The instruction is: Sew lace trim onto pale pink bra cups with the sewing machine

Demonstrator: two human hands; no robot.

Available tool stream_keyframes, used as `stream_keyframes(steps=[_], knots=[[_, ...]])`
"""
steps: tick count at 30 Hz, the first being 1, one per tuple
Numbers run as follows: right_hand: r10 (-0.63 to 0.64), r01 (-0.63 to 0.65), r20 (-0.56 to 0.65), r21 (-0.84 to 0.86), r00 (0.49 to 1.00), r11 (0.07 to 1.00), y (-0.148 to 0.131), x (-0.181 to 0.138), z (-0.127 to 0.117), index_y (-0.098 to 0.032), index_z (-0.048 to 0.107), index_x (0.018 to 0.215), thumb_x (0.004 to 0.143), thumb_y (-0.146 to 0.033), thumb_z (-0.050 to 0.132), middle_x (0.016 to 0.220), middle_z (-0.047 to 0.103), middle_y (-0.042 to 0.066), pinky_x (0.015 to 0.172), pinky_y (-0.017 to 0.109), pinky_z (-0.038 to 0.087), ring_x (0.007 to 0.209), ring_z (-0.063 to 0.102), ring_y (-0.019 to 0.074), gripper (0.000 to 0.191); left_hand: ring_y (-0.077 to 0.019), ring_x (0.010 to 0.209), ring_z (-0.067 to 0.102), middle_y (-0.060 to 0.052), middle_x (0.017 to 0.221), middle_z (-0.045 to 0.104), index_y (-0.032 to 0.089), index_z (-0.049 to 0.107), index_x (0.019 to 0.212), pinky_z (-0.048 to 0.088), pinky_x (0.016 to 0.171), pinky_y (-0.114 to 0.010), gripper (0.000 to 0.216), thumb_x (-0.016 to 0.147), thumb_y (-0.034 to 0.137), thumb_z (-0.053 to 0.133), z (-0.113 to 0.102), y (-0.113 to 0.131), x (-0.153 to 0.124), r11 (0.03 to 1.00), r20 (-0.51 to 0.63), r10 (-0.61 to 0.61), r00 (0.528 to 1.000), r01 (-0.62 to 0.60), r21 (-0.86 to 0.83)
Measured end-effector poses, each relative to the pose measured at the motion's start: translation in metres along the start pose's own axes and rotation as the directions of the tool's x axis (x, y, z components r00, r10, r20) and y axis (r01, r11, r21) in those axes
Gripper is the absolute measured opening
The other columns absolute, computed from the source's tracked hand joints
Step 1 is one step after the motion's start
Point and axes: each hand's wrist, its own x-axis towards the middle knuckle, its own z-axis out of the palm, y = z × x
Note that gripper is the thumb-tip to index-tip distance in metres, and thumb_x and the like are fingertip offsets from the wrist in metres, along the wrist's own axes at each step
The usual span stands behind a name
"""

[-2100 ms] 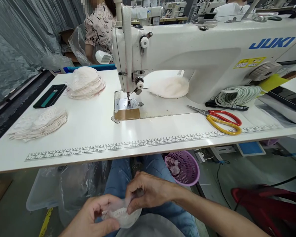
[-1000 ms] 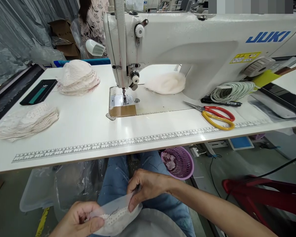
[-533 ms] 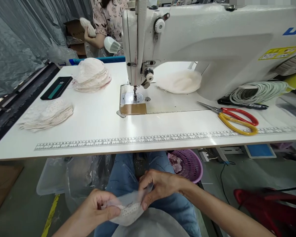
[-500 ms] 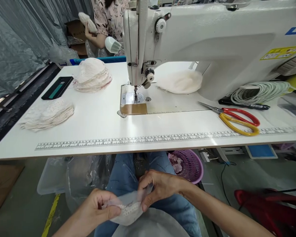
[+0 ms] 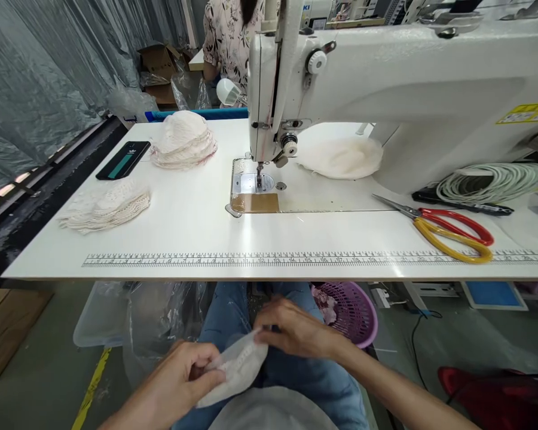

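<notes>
Above my lap, a small white cloth piece (image 5: 241,367) with a sheer edge and a lacy row of stitching is stretched between my hands. My left hand (image 5: 182,379) pinches its left end between thumb and fingers. At the upper right end, my right hand (image 5: 291,328) grips the edge, its fingers closed and slightly blurred. Higher up, on the table, stands a white sewing machine (image 5: 269,107) with its needle over the metal plate. A cream round fabric piece (image 5: 343,158) lies beneath the machine's arm.
Two stacks of white fabric pieces (image 5: 183,140) (image 5: 107,206) and a dark phone (image 5: 123,160) lie left on the table. Scissors (image 5: 448,230) and coiled cord (image 5: 495,182) lie right. A purple basket (image 5: 356,313) stands below the table. Another person (image 5: 231,42) is behind the machine.
The cloth piece now tilts up toward the right, and my right hand has moved up a little along its edge. The view has shifted. The other person's hand and white bundle are out of sight.
</notes>
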Motion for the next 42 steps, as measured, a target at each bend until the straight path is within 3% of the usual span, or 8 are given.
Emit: stream_keyframes(steps=[3, 8, 10, 13, 20, 24, 35, 42], knots=[[-0.019, -0.049, -0.297, -0.221, 0.955, 0.974, -0.018, 0.001, 0.022, -0.011, 0.060, 0.105, 0.090, -0.026, 0.048, 0.109, 0.062, 0.016, 0.091, 0.045, 0.040, 0.101, 0.055, 0.0267, 0.025, -0.0065, 0.045, 0.021, 0.011, 0.047, 0.023, 0.021, 0.033, 0.058, 0.017, 0.044, -0.019, 0.045, 0.073, 0.055, 0.060, 0.006, -0.006, 0.010, 0.982, -0.073, -0.029, 0.997, 0.015, -0.189], [-0.344, 0.131, -0.466, -0.430, 0.815, 0.893, -0.028, 0.012, 0.083, -0.008, 0.048, 0.120, 0.085, -0.047, 0.052, 0.109, 0.063, 0.018, 0.075, 0.039, 0.049, 0.092, 0.059, 0.0281, 0.053, -0.0090, 0.045, 0.048, 0.008, 0.050, 0.052, 0.021, 0.045, 0.073, 0.047, 0.050, -0.022, 0.058, 0.053, 0.068, 0.071, 0.009, -0.003, 0.021, 0.741, -0.165, -0.201, 0.966, 0.039, -0.671], [-0.320, 0.145, -0.519, -0.350, 0.793, 0.926, -0.027, 0.019, 0.091, -0.010, 0.047, 0.121, 0.091, -0.033, 0.045, 0.105, 0.065, 0.016, 0.077, 0.036, 0.047, 0.090, 0.061, 0.0250, 0.037, -0.0148, 0.063, 0.062, 0.003, 0.065, 0.064, 0.021, 0.049, 0.086, 0.053, 0.070, -0.030, 0.060, 0.052, 0.061, 0.077, 0.003, 0.006, 0.013, 0.621, -0.128, -0.235, 0.964, 0.047, -0.782], [-0.278, 0.287, -0.390, -0.037, 0.878, 0.957, -0.025, 0.023, 0.078, -0.015, 0.052, 0.117, 0.093, -0.030, 0.044, 0.098, 0.067, 0.009, 0.076, 0.028, 0.046, 0.083, 0.062, 0.0183, 0.030, -0.0227, 0.088, 0.066, -0.005, 0.084, 0.070, 0.020, 0.051, 0.103, 0.049, 0.088, -0.035, 0.065, 0.057, 0.057, 0.078, -0.008, 0.016, -0.008, 0.539, -0.049, -0.212, 0.976, 0.075, -0.839], [0.127, -0.024, -0.096, 0.697, 0.987, 0.716, -0.013, 0.016, 0.050, -0.010, 0.065, 0.082, 0.082, -0.045, 0.059, 0.062, 0.050, -0.002, 0.052, 0.018, 0.032, 0.056, 0.041, 0.0077, 0.035, -0.0228, 0.091, 0.060, -0.007, 0.098, 0.065, 0.024, 0.048, 0.118, 0.046, 0.076, -0.028, 0.055, 0.074, 0.055, 0.061, -0.019, -0.014, -0.018, 0.955, -0.401, -0.069, 0.913, -0.055, -0.291], [0.154, -0.100, 0.015, 0.826, 0.988, 0.556, -0.007, 0.010, 0.045, -0.011, 0.064, 0.082, 0.074, -0.050, 0.067, 0.065, 0.051, -0.002, 0.057, 0.019, 0.035, 0.060, 0.043, 0.0081, 0.040, -0.0227, 0.092, 0.055, -0.003, 0.093, 0.062, 0.023, 0.062, 0.098, 0.041, 0.079, -0.024, 0.035, 0.069, 0.041, 0.064, -0.014, -0.017, -0.003, 0.998, -0.221, 0.042, 0.974, -0.051, -0.035], [0.245, -0.159, 0.017, 0.805, 0.969, 0.572, -0.002, 0.008, 0.044, -0.011, 0.063, 0.071, 0.067, -0.051, 0.072, 0.061, 0.052, -0.002, 0.055, 0.020, 0.034, 0.055, 0.043, 0.0075, 0.040, -0.0172, 0.067, 0.047, 0.000, 0.066, 0.052, 0.019, 0.054, 0.062, 0.035, 0.064, -0.024, 0.028, 0.078, 0.038, 0.043, -0.009, -0.008, -0.003, 0.986, -0.153, 0.069, 0.986, -0.091, -0.142], [0.257, -0.156, 0.005, 0.807, 0.966, 0.570, 0.003, 0.001, 0.037, -0.011, 0.065, 0.075, 0.071, -0.049, 0.071, 0.061, 0.053, -0.002, 0.057, 0.021, 0.036, 0.058, 0.047, 0.0092, 0.039, -0.0212, 0.083, 0.050, -0.002, 0.084, 0.058, 0.022, 0.063, 0.093, 0.038, 0.072, -0.024, 0.039, 0.075, 0.056, 0.057, -0.002, -0.006, 0.001, 0.975, -0.071, 0.017, 0.997, -0.032, -0.221]])
